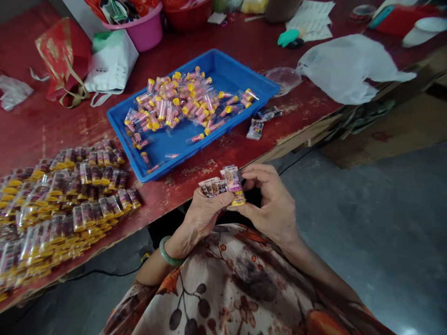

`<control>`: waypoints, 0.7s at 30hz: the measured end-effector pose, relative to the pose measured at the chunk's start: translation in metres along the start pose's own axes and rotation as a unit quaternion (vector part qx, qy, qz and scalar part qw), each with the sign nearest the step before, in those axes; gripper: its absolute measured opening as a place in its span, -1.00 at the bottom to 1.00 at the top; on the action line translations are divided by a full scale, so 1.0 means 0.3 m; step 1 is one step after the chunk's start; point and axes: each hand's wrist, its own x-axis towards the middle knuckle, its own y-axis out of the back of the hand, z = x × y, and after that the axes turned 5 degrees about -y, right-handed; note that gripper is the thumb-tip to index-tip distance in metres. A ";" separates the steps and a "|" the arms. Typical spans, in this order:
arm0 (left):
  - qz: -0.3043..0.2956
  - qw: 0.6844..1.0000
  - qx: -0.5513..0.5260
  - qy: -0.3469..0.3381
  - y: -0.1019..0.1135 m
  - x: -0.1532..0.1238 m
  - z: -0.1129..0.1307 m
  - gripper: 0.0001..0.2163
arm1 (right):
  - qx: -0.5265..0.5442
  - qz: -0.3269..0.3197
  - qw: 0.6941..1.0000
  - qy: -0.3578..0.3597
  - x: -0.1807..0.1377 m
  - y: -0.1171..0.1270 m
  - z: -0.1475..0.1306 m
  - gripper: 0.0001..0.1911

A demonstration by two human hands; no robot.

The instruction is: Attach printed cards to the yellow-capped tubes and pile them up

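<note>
My left hand (pixel 206 209) is closed around a stack of small printed packets (pixel 213 187), its thumb pressed on the lower edge of a clear tube with a yellow cap (pixel 233 186). A printed wrapper shows inside that tube, cap end down. On the tube's right side, my right hand (pixel 270 200) holds it between the fingertips and thumb. Beyond both hands, a blue tray (pixel 157 173) contains many clear tubes with yellow caps and pink contents (pixel 195 100). Rows of dark-looking filled tubes (pixel 80 195) are piled at the left.
The red table (pixel 167 190) has a worn front edge. Loose printed packets (pixel 255 129) lie right of the tray, near a clear round lid (pixel 284 79) and a white plastic bag (pixel 352 65). Paper bags (pixel 111 63) and a pink basin (pixel 146 32) stand behind.
</note>
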 end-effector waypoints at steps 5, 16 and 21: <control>-0.007 1.000 0.016 0.004 0.013 -0.011 -0.016 -0.70 | -0.018 -0.009 1.000 0.003 -0.004 -0.007 -0.003 -0.59; -0.013 1.000 0.007 -0.005 0.004 -0.016 0.023 -0.74 | -0.055 0.013 0.996 0.075 -0.032 0.006 -0.029 -0.67; 0.005 1.000 -0.006 0.015 0.022 -0.041 0.040 -0.58 | -0.091 0.013 0.991 0.099 -0.041 -0.030 -0.026 -0.83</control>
